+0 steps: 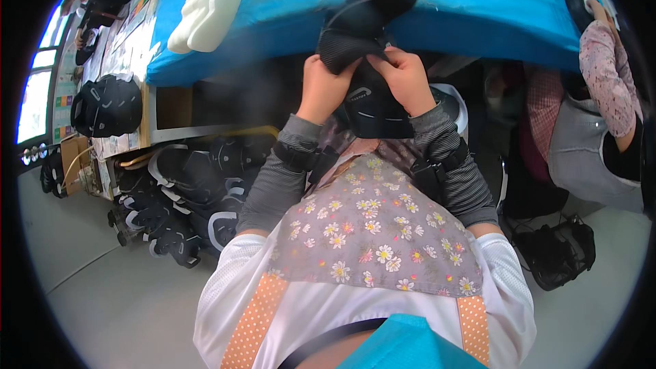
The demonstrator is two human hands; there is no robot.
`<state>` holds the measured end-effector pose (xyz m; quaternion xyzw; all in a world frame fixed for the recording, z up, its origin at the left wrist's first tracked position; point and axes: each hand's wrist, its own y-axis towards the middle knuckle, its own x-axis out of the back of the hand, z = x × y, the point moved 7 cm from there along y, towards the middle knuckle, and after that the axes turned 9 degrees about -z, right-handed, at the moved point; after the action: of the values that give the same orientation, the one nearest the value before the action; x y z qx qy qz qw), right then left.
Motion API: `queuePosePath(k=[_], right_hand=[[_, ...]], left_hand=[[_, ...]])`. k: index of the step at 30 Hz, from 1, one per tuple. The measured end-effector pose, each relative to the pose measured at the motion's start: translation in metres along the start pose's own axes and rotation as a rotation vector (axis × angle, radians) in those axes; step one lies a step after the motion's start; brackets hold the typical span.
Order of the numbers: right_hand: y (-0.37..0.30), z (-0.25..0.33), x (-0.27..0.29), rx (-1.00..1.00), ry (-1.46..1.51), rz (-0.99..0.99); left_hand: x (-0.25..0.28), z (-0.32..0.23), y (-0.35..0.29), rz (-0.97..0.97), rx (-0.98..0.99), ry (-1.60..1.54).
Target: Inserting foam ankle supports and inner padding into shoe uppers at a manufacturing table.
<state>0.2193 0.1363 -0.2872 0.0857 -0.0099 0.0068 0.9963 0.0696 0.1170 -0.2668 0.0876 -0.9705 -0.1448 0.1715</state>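
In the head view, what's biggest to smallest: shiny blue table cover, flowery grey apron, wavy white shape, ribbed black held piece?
Blue table cover
Flowery apron
White shape and black piece: too alike to rank

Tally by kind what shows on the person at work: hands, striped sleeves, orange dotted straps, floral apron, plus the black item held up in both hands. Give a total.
Hands, left hand and right hand: 2
Striped sleeves: 2
Orange dotted straps: 2
Floral apron: 1
Held black item: 1
Total: 8
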Motion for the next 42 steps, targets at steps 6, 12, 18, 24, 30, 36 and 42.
queuePosePath(k=[6, 12, 18, 24, 30, 36, 42], right_hand=[[0.004, -0.021, -0.002, -0.198, -0.057, 0.074], [0.0, -0.054, -0.003, -0.619, 0.169, 0.115], [-0.001, -0.052, -0.004, -0.612, 0.163, 0.063], [-0.004, -0.032, -0.001, -0.319, -0.112, 0.032], [0.004, -0.048, -0.004, -0.34, -0.015, 0.091], [0.004, -0.057, -0.008, -0.407, -0.07, 0.11], [0.002, -0.05, -0.005, -0.334, -0.032, 0.048]], left_hand=[[-0.007, 0.047, -0.009, -0.021, 0.316, 0.0], [-0.016, 0.049, 0.001, 0.056, 0.318, 0.111], [-0.018, 0.049, -0.001, 0.058, 0.312, 0.29], [-0.005, 0.017, -0.005, -0.091, -0.105, 0.16], [-0.015, 0.039, -0.009, -0.047, 0.039, 0.0], [-0.019, 0.045, -0.007, 0.032, 0.095, 0.249], [-0.018, 0.041, -0.01, 0.035, 0.067, 0.252]])
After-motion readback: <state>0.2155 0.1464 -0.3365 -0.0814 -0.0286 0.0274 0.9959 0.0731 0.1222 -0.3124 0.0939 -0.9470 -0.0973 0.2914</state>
